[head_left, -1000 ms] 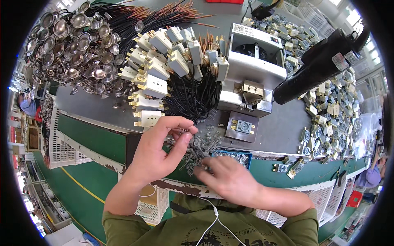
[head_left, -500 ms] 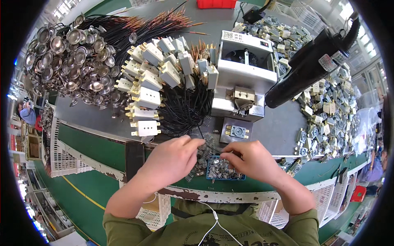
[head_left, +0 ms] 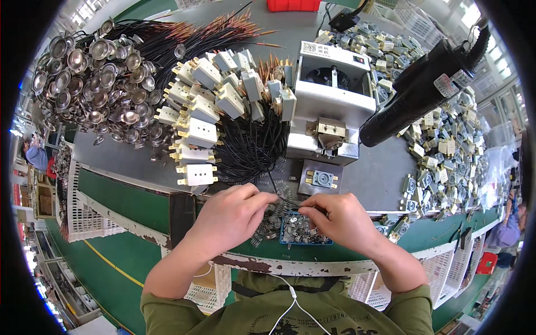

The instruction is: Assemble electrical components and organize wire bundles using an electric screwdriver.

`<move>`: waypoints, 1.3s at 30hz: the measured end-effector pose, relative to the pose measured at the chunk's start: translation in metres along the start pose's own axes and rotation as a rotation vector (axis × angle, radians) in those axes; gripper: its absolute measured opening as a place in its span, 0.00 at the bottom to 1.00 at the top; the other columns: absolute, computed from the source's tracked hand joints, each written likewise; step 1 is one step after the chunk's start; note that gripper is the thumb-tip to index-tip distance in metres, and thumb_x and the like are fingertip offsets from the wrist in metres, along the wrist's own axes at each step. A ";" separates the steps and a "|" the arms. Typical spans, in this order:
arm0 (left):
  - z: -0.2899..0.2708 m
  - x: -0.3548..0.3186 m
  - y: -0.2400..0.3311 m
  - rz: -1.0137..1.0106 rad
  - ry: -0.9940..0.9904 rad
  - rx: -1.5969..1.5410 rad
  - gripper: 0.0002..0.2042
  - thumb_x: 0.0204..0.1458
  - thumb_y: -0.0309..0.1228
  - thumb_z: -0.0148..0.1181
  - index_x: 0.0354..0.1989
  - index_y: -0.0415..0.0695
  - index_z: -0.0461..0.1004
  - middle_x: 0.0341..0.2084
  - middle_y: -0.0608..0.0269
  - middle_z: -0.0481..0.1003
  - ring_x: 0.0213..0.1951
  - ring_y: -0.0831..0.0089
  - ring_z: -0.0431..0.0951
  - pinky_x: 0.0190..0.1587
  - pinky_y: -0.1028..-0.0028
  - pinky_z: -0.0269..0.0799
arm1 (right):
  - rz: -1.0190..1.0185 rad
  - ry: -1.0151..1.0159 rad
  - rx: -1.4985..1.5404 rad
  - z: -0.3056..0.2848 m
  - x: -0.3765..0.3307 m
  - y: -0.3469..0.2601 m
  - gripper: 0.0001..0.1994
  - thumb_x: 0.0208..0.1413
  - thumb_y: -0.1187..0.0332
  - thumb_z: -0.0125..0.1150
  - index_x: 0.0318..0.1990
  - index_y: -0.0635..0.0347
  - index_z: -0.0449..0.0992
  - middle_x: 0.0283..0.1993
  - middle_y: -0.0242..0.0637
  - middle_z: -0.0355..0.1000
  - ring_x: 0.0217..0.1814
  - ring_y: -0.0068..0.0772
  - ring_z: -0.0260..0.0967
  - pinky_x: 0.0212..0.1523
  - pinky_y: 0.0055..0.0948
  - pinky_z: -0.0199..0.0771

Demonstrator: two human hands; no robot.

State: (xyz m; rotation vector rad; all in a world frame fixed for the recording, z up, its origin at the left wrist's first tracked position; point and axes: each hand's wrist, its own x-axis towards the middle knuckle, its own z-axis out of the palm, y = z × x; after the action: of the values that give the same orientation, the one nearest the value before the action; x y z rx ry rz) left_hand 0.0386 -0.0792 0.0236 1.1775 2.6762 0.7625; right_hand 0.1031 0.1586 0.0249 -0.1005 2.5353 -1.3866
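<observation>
A thin black wire [head_left: 288,201] runs between my two hands over the front of the bench. My left hand [head_left: 231,215] is closed, its thumb and finger pinching the wire at one side. Opposite it, my right hand [head_left: 341,219] pinches the wire too; its fingertips partly hide the end. Beneath them lies a blue tray [head_left: 306,244] of small metal parts, beside loose springs [head_left: 262,237]. Just behind my hands, a grey housing with brass terminals [head_left: 322,178] sits on a metal block [head_left: 306,186]. A bundle of black wires [head_left: 248,148] hangs from pale terminal housings [head_left: 199,133] at the left.
A metal bench machine [head_left: 335,103] stands behind the block, with a black cylinder [head_left: 416,92] slanting beside it. Heaped grey housings [head_left: 441,151] cover the right side. Round metal caps [head_left: 97,84] on black wires are piled at far left. A red bin [head_left: 293,5] is at the back.
My hands stay almost in place, still pinching the wire; the stretch between them shows more plainly now. Nothing else on the bench has visibly moved.
</observation>
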 end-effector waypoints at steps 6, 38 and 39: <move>0.003 -0.002 0.003 0.024 -0.049 0.030 0.09 0.53 0.27 0.62 0.43 0.49 0.80 0.30 0.64 0.75 0.33 0.62 0.79 0.34 0.65 0.76 | -0.004 0.002 -0.007 0.000 0.001 -0.001 0.07 0.60 0.71 0.63 0.39 0.65 0.82 0.24 0.39 0.77 0.23 0.26 0.77 0.25 0.27 0.75; 0.018 0.058 0.030 0.137 0.332 0.207 0.12 0.50 0.22 0.62 0.44 0.38 0.75 0.48 0.54 0.75 0.55 0.56 0.75 0.55 0.63 0.74 | -0.054 0.251 -0.318 -0.022 -0.049 0.036 0.08 0.54 0.67 0.69 0.40 0.58 0.82 0.28 0.43 0.77 0.27 0.48 0.76 0.28 0.38 0.75; 0.017 0.054 0.033 0.150 0.330 0.211 0.12 0.50 0.22 0.62 0.44 0.38 0.75 0.48 0.54 0.75 0.55 0.56 0.75 0.55 0.63 0.74 | -0.053 0.264 -0.315 -0.023 -0.050 0.035 0.08 0.54 0.67 0.69 0.40 0.58 0.82 0.28 0.43 0.77 0.27 0.48 0.76 0.28 0.38 0.75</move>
State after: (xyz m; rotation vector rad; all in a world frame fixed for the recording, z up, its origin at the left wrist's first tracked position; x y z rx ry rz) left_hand 0.0276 -0.0150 0.0302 1.4277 3.0272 0.7701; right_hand 0.1474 0.2060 0.0165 -0.0431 2.9758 -1.0664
